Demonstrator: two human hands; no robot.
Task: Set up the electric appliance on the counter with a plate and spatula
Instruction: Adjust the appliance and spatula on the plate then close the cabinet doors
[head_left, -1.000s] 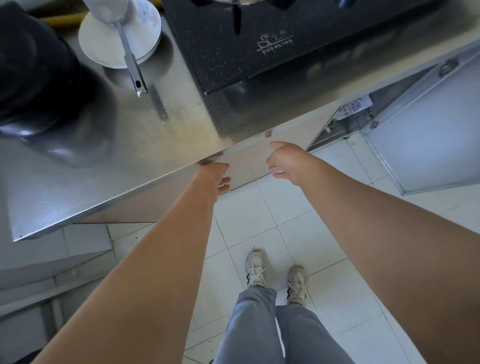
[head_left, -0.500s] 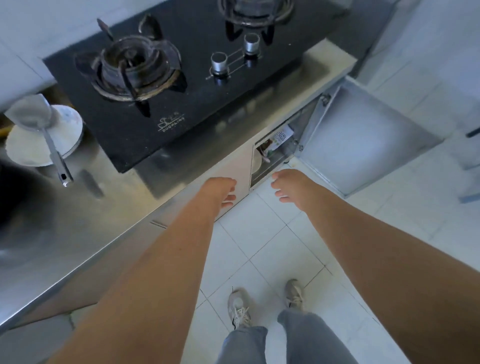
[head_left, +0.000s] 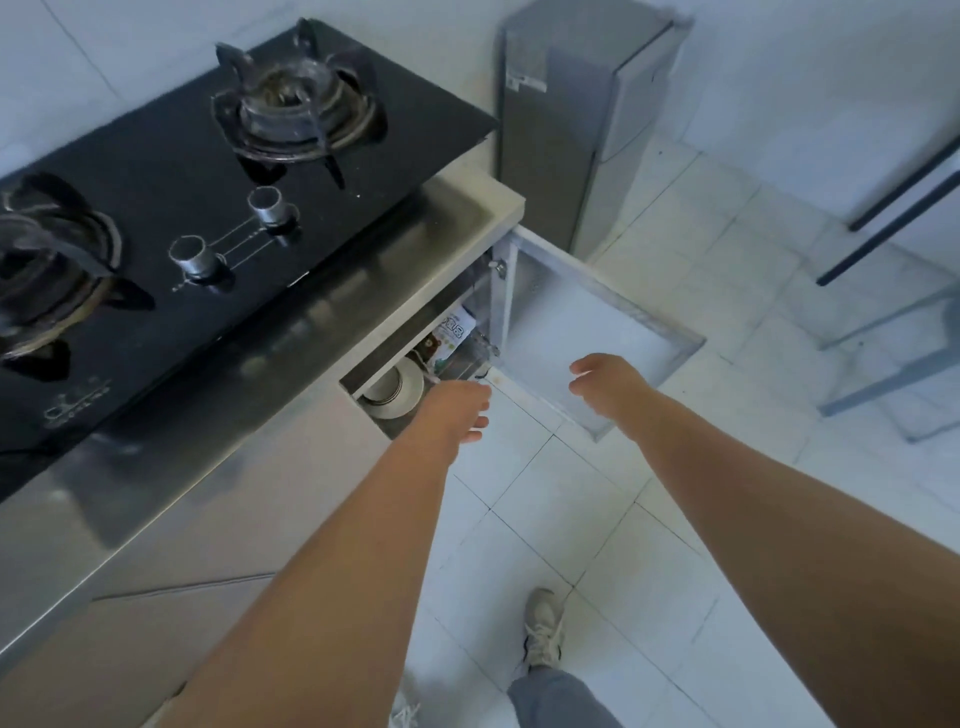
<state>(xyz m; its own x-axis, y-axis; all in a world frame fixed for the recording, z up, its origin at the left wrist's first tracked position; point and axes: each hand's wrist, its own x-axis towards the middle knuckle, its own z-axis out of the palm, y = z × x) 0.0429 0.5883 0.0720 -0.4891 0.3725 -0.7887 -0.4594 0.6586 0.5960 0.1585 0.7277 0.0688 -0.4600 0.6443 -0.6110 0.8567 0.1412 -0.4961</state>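
Head camera looks down over both bare forearms at a kitchen surface (head_left: 291, 332) of brushed steel and the white tiled floor (head_left: 675, 519) below it. A black glass gas hob (head_left: 156, 171) sits on the surface, with one burner (head_left: 298, 104) at the back right, another (head_left: 41, 270) at the left edge, and two metal knobs (head_left: 193, 255) (head_left: 270, 205) between them.

Under the surface's right end a cabinet stands open, its pale door (head_left: 582, 322) swung out over the floor. Inside the opening, a stack of white plates (head_left: 395, 389) rests on the cabinet's shelf, and a printed packet (head_left: 453, 332) stands just behind and to the right of it.

The left hand (head_left: 452, 410) is stretched out at the mouth of the cabinet, just beside the plates on their right. Its fingers (head_left: 480, 421) are straight and loosely spread, and they hold nothing. Whether they touch the cabinet frame cannot be told. The right hand (head_left: 608, 382) hangs over the inner face of the open door, apart from the left. Its fingers (head_left: 584, 366) are relaxed and slightly bent, with thumb and forefinger parted, and it is empty too.

A tall grey unit (head_left: 571, 130) stands on the floor beyond the end of the surface. At the bottom, a pale laced shoe (head_left: 543, 629) and a grey trouser leg (head_left: 556, 696) show on the tiles.
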